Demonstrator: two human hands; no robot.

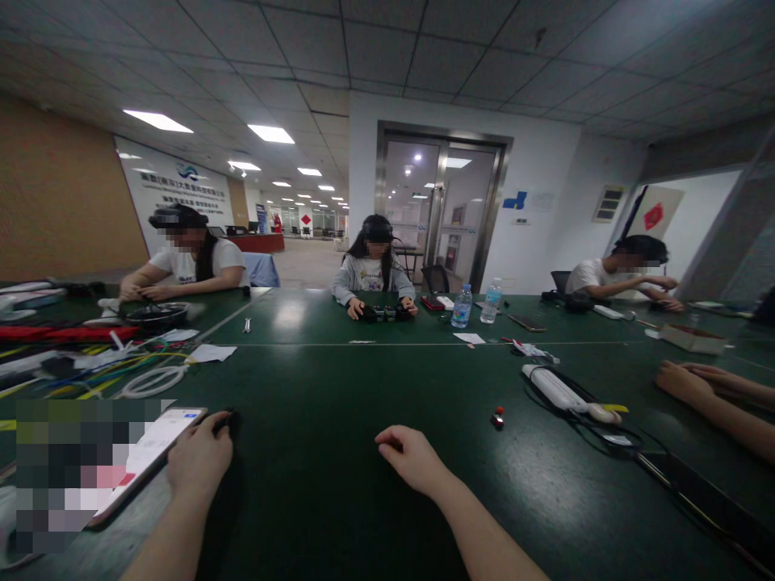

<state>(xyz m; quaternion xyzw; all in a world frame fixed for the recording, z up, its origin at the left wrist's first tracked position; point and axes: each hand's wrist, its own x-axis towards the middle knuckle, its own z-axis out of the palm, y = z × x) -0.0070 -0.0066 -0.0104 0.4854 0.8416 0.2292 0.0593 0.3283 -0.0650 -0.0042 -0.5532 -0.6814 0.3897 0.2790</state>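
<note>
My left hand (pixel 201 453) rests on the dark green table, its fingers curled round a small dark thing (pixel 230 420) that I cannot make out. Just left of it lies a phone (pixel 163 440) with a lit white screen, partly covered by a blurred patch. My right hand (pixel 410 456) lies on the table in front of me, fingers bent in and thumb close to them. Nothing shows in its grasp. To its right is a small red and black part (pixel 497 416), apart from the hand.
A white power strip (pixel 554 389) with black cable lies at right, near another person's hands (pixel 690 381). Coiled white cable (pixel 154 381) and wires lie at left. Water bottles (pixel 462 307) stand farther back. Across the table, a person (pixel 374 274) holds a black device (pixel 384 313).
</note>
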